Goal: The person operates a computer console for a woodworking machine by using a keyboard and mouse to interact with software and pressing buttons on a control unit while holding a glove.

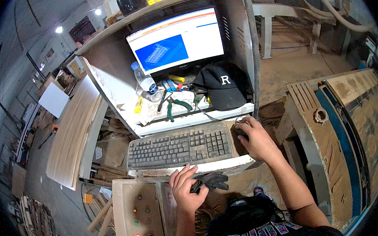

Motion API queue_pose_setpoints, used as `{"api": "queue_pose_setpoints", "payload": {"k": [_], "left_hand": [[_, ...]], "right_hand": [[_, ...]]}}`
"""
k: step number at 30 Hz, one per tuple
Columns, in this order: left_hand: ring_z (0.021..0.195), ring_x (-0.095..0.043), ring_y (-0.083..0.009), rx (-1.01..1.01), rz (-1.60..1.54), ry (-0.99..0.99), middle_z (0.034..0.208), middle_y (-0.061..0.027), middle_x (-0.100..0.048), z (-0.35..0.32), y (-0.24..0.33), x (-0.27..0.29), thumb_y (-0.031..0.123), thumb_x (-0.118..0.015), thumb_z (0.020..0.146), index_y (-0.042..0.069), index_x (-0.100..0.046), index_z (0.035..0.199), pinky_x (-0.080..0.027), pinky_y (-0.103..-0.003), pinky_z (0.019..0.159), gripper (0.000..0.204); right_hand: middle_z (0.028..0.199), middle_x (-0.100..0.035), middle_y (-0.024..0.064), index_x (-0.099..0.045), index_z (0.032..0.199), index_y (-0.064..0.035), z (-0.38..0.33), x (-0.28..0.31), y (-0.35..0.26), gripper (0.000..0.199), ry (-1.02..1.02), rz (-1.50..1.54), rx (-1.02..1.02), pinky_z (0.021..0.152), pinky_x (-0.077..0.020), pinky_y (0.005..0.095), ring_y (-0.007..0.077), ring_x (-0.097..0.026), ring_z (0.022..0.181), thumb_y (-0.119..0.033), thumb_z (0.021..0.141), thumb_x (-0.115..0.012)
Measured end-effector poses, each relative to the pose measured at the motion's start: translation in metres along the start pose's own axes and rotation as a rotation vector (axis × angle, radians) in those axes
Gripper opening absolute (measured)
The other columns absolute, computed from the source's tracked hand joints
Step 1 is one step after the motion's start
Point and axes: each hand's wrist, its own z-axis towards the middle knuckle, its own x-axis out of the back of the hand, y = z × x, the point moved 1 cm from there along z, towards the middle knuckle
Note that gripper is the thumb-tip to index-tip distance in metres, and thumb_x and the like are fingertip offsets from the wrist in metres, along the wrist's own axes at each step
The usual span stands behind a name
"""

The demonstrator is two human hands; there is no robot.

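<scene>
My right hand point(255, 138) is curled over a dark computer mouse point(240, 131) beside the keyboard, covering much of it. Below the keyboard's front edge, my left hand point(186, 188) has a crumpled black glove point(212, 181) gripped between thumb and palm, its fingers bent toward the shelf edge. The dusty black keyboard point(178, 147) lies on the pull-out shelf between my hands. Behind it, a lit monitor point(176, 39) shows a blue panel with a pale line drawing.
Inside the cabinet point(252, 46) are a water bottle point(146, 83), green-handled pliers point(179, 104) and a black cap point(224, 85). A control box point(139, 215) with several buttons and a red light stands lower left. Stacked boards point(72, 131) lie left; a machine bed point(333, 142) stands right.
</scene>
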Motion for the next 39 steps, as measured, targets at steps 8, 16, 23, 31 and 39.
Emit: {"api": "queue_pose_setpoints", "payload": {"k": [8,16,23,31,39], "left_hand": [[0.132,-0.070,-0.0321,-0.002,-0.006,-0.002,0.124,-0.0116,-0.081,0.001,0.001,0.001,0.008,-0.077,0.070,0.006,-0.061,0.073,-0.041,-0.054,0.118,0.017],[0.136,-0.067,-0.0352,-0.011,-0.026,-0.008,0.128,-0.0122,-0.079,-0.001,-0.001,0.000,0.004,-0.075,0.069,0.004,-0.056,0.075,-0.039,-0.058,0.119,0.020],[0.137,-0.068,-0.0338,-0.010,-0.033,-0.010,0.128,-0.0117,-0.079,0.000,0.001,0.001,0.003,-0.075,0.068,0.005,-0.058,0.075,-0.039,-0.056,0.120,0.018],[0.137,-0.067,-0.0339,-0.006,-0.031,-0.017,0.129,-0.0119,-0.079,0.000,0.003,0.001,0.003,-0.076,0.069,0.005,-0.058,0.074,-0.039,-0.057,0.120,0.018],[0.137,-0.067,-0.0345,-0.006,-0.022,-0.017,0.129,-0.0122,-0.079,0.000,0.001,0.001,0.003,-0.076,0.068,0.004,-0.058,0.073,-0.040,-0.057,0.120,0.019]], "right_hand": [[0.145,-0.059,0.0220,-0.071,0.131,-0.0024,0.001,0.001,-0.002,0.037,-0.025,-0.007,-0.012,0.116,-0.0487,0.0489,0.0438,-0.056,0.138,-0.007,0.095,-0.075],[0.146,-0.057,0.0248,-0.068,0.135,-0.0048,0.000,0.004,-0.004,0.042,-0.032,-0.005,0.004,0.118,-0.0467,0.0512,0.0464,-0.054,0.138,-0.010,0.094,-0.075],[0.145,-0.058,0.0243,-0.067,0.137,-0.0065,0.000,0.004,-0.003,0.045,-0.038,-0.035,0.010,0.117,-0.0475,0.0520,0.0468,-0.055,0.136,-0.012,0.093,-0.077],[0.147,-0.057,0.0207,-0.067,0.139,-0.0071,0.000,0.009,-0.007,0.047,-0.084,-0.055,-0.021,0.119,-0.0462,0.0498,0.0432,-0.052,0.140,-0.007,0.093,-0.076],[0.149,-0.056,0.0206,-0.067,0.140,-0.0074,0.001,0.008,-0.010,0.048,-0.095,-0.051,-0.043,0.119,-0.0462,0.0493,0.0426,-0.051,0.141,-0.007,0.093,-0.075]]}}
